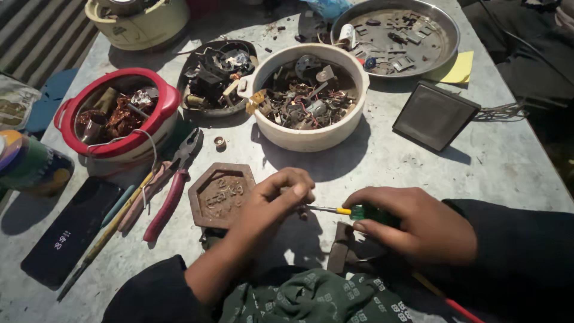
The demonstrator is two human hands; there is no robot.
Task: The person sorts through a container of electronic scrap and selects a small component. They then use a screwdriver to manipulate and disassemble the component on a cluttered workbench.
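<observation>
the right hand (418, 230) was clamped round the green grip of a screwdriver (350, 210), its thin shaft pointing left toward the left hand (281, 200). the left hand's fingers were pinched together on a small part (302, 210) at the tip of the shaft; the part was mostly hidden, so its kind could not be told. both hands worked low over the near edge of the table (382, 155), just right of a brown hexagonal block (220, 194) and above a dark flat piece (342, 248).

the screwdriver looked light and stiff, with a slim metal shaft that would slip if held there; the ribbed green grip was the sound place to hold it. the small part seemed light and easy to drop, best pinched by its sides between fingertips.

pliers (173, 179) with pink handles lay to the left beside a phone (72, 230). farther back stood a red pot (119, 113) of copper scrap, a white bowl (308, 96) of wired parts, a dark dish (215, 75), and a steel tray (394, 36) with loose bits. a dark square panel (435, 115) lay to the right.
</observation>
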